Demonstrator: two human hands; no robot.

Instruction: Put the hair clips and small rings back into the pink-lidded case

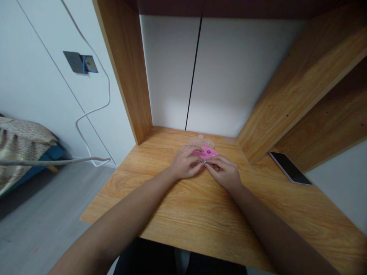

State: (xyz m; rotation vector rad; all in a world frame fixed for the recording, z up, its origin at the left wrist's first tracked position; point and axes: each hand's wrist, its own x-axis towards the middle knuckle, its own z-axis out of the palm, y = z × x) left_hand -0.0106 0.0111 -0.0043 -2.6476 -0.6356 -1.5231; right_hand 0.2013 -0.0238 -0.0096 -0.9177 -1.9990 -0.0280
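My left hand [185, 163] and my right hand [225, 171] meet at the middle of the wooden desk [200, 206], fingers curled. Their fingertips pinch a tiny shiny object [204, 162] between them; it is too small to name. Just behind the hands lies a small pink case [207, 152] with a dark oval mark, and its clear lid [201, 141] stands open at the far side. My left fingers partly cover the pink case's near left corner.
A dark phone [289, 167] lies flat at the right, under a wooden shelf [304, 88]. A wooden side panel [126, 72] rises at the left. A white cable [94, 110] hangs from a wall socket [80, 62]. A bed [23, 149] stands far left.
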